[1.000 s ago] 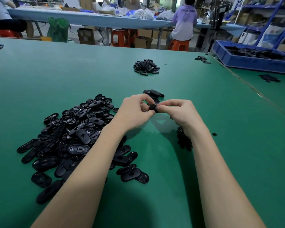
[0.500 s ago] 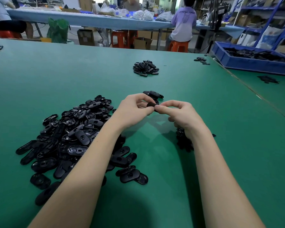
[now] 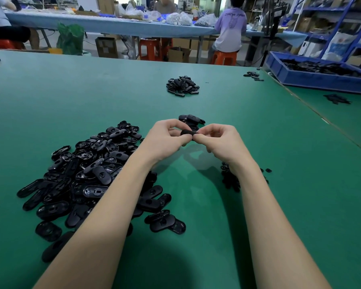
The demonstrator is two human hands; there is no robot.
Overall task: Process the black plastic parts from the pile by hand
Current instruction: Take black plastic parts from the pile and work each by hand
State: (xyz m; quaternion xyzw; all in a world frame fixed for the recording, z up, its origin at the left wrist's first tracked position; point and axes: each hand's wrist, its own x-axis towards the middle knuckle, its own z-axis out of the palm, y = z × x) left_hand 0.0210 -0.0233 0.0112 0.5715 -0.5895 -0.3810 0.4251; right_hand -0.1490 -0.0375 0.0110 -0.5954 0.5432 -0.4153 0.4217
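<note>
Both hands met above the green, matte worktop (image 3: 258,205). The left hand (image 3: 165,140) and right hand (image 3: 221,142) each kept a pinching grip on one small black plastic part (image 3: 187,132), held between thumb and forefinger tips, clear of the surface. The main pile (image 3: 88,170) of glossy, oblong, round-ended shells lay heaped under and left of the left forearm. A few parts (image 3: 191,119) rested just beyond the hands. A lesser heap (image 3: 182,86) sat well beyond. Small dark pieces (image 3: 229,178) lay beneath the right wrist. A blue tray (image 3: 313,78) stood far right.
</note>
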